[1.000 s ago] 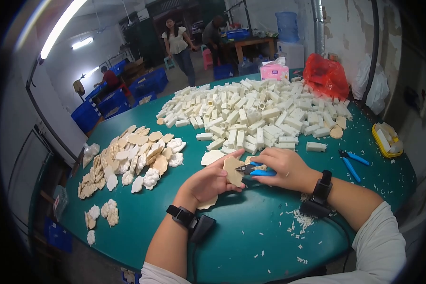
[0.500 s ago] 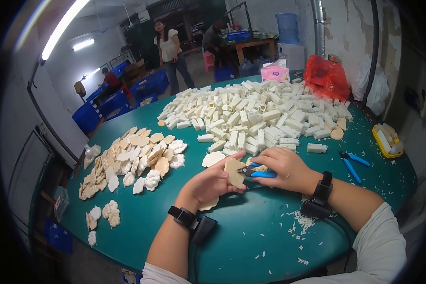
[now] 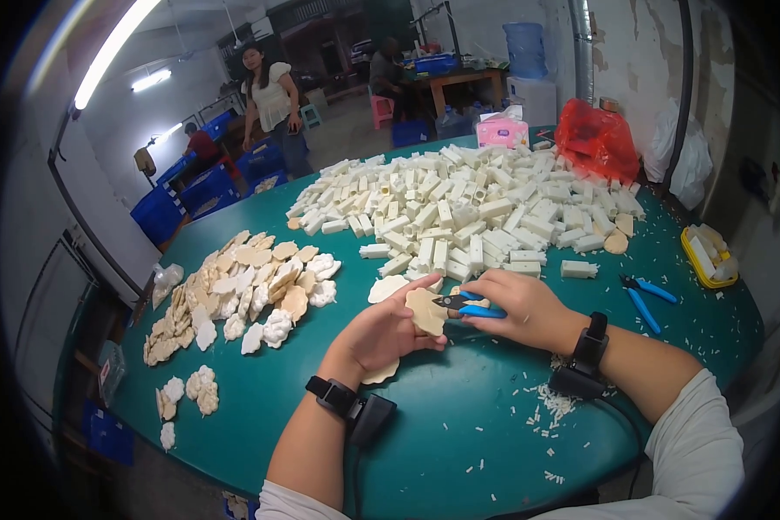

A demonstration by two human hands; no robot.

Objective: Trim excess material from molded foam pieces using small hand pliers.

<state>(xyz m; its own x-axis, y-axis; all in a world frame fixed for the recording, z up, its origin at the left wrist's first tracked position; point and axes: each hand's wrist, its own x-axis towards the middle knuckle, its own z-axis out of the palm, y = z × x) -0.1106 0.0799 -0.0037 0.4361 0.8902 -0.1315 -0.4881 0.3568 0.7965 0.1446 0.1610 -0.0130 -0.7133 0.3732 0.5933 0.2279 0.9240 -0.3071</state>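
Note:
Between the thumb and fingers of my left hand (image 3: 374, 336) is a flat cream plastic piece with a wavy edge (image 3: 425, 312). My right hand (image 3: 524, 305) is closed round the blue handles of small side cutters (image 3: 484, 311). Their dark jaws meet the right edge of the cream piece; whether they bite on it I cannot make out. Pale wavy-edged pieces lie just beyond my left hand (image 3: 388, 288) and partly hidden beneath it (image 3: 381, 373).
Cream rectangular tubes (image 3: 442, 208) lie heaped at the back. Wavy-edged pieces (image 3: 251, 277) are piled on the left. A second pair of blue-handled cutters (image 3: 641, 303), a yellow tray (image 3: 709, 258) and white scraps (image 3: 550, 407) are on the right. A person (image 3: 270, 104) stands beyond the table.
The cream piece has turned slightly and shifted a little left in my left hand, with the cutters at its edge. The standing person has come nearer and moved left.

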